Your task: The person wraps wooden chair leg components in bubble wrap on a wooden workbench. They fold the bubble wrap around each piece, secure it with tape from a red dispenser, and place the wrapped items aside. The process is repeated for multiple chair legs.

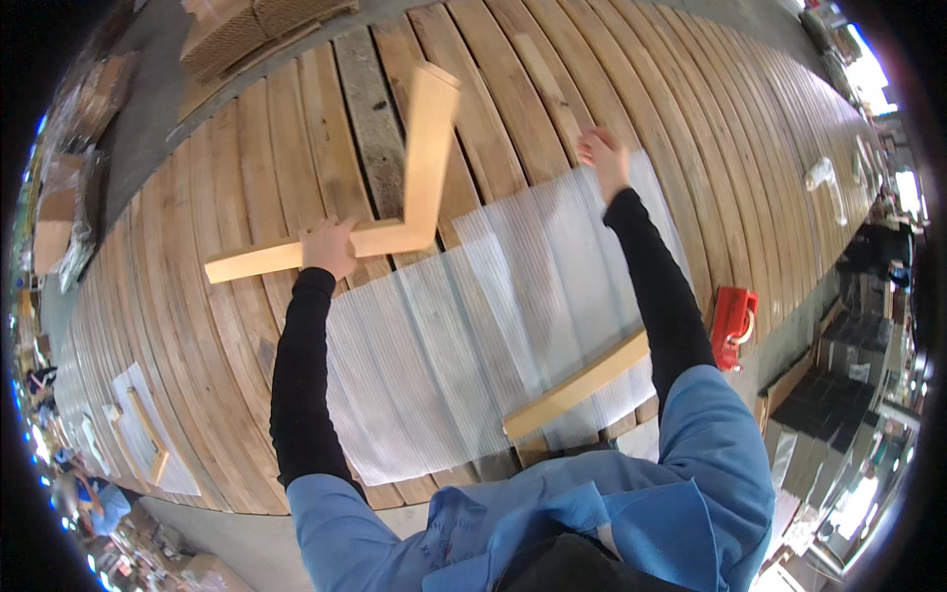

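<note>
My left hand [330, 247] is closed over the lower arm of a pale wooden L-shaped piece [424, 163]. Its other arm points away from me, slightly blurred. My right hand [604, 158] is at the far right edge of a translucent white foam sheet [424, 385], fingers curled together; what is in them, if anything, I cannot make out. The ribbed sheet lies on the slatted wooden table, partly doubled toward the right. Across its near right part rests a pale wooden bar [577, 385], below my right forearm.
A red tape dispenser [733, 326] sits at the table's near right edge. A white object [821, 176] lies far right on the slatted table [237, 365]. More wooden pieces [148, 429] rest on a white sheet at the left. Stacked cardboard [261, 35] stands beyond the far edge.
</note>
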Available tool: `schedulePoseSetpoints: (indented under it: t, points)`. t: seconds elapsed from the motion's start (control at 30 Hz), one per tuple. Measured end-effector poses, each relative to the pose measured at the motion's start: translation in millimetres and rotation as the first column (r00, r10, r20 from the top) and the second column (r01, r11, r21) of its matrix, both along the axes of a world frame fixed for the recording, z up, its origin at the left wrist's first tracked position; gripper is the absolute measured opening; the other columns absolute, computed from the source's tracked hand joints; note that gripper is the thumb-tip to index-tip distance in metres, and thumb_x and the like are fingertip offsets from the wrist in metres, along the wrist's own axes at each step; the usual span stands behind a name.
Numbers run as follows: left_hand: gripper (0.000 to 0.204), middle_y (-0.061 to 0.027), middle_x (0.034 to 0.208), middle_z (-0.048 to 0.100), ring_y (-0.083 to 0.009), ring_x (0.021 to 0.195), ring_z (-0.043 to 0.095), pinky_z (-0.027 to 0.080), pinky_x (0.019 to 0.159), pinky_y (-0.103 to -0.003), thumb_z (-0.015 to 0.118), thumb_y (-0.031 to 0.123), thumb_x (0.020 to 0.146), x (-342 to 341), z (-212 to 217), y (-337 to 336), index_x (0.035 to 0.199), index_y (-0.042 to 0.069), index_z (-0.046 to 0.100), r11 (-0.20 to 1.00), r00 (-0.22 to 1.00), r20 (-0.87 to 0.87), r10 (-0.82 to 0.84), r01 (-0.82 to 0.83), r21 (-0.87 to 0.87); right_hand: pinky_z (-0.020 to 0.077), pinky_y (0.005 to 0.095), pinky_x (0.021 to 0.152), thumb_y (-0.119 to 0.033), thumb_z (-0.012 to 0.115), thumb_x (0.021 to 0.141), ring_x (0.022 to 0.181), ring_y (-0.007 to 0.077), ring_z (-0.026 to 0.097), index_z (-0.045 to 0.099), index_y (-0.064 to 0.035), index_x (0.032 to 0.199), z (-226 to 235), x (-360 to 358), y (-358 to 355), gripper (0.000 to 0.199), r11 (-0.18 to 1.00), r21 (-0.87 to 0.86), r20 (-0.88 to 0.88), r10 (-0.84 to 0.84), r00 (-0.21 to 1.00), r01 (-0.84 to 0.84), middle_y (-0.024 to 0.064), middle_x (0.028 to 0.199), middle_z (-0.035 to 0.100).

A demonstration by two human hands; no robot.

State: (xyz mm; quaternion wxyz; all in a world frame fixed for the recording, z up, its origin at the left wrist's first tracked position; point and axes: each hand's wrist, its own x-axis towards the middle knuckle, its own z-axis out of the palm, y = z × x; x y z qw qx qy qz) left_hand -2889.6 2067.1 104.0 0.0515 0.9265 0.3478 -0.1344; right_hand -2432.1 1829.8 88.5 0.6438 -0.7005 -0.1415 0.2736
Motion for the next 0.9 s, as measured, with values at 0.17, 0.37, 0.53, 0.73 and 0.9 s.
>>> schedulePoseSetpoints:
  t: [0.17,0.37,0.53,0.73,0.9]
  points:
    - [0.073,-0.0086,0.121,0.064,-0.0311,0.125,0.057,0.043,0.103,-0.064,0.084,0.02,0.065,8.5,-35.8,20.9,0.134,0.021,0.059,0.983,0.999,-0.033,0.037,-0.042,-0.181,0.0509,0.041,0.093,-0.012,0.067,0.087,0.101,0.0296,0.067,0.074,-0.008,0.105,-35.4,-17.9,-238.2,0.019,0.772,-0.375,0.682,-0.145,0.717,0.513,0.0129,0.102,0.071]
    - [0.091,-0.0113,0.133,0.058,-0.037,0.13,0.051,0.044,0.103,-0.061,0.084,0.013,0.067,14.7,-37.7,19.3,0.147,0.021,0.043,0.978,0.997,0.074,-0.036,0.051,-0.202,0.0349,0.0549,0.112,-0.066,0.08,0.073,0.133,0.0469,0.039,0.041,0.0053,0.141,-40.2,-107.5,-386.1,0.106,0.208,-0.852,0.465,-0.125,0.877,0.481,0.0319,0.136,0.045]
    - [0.084,-0.0186,0.146,0.045,-0.0437,0.134,0.044,0.043,0.108,-0.055,0.08,0.009,0.075,10.0,-6.6,-34.2,0.149,0.023,0.043,0.996,0.956,0.295,0.003,-0.028,0.081,0.0371,0.0546,0.112,-0.068,0.08,0.071,0.132,0.0481,0.042,0.034,0.0125,0.14,-55.2,-152.1,-375.5,0.116,0.314,-0.823,0.4,-0.27,0.876,0.473,0.0334,0.134,0.046]
    - [0.056,-0.0249,0.151,0.041,-0.0437,0.136,0.042,0.038,0.108,-0.056,0.071,0.013,0.085,-27.0,-2.8,-234.5,0.138,0.012,0.055,0.991,0.739,0.673,0.04,-0.118,0.071,0.0518,0.0492,0.1,-0.049,0.085,0.068,0.118,0.0448,0.062,0.039,0.0109,0.129,-44.1,-176.1,-344.5,0.097,0.338,-0.856,0.334,-0.216,0.917,0.391,0.0295,0.123,0.059]
    - [0.034,-0.0182,0.148,0.045,-0.0395,0.132,0.045,0.04,0.107,-0.053,0.069,0.006,0.085,-54.8,34.5,-409.0,0.118,0.017,0.07,0.904,0.604,0.7,0.381,-0.082,-0.421,0.053,0.0515,0.095,-0.043,0.085,0.069,0.112,0.0461,0.064,0.044,0.0101,0.124,4.8,-180.2,-346.9,0.087,0.496,-0.67,0.573,-0.127,0.809,0.552,0.031,0.124,0.059]
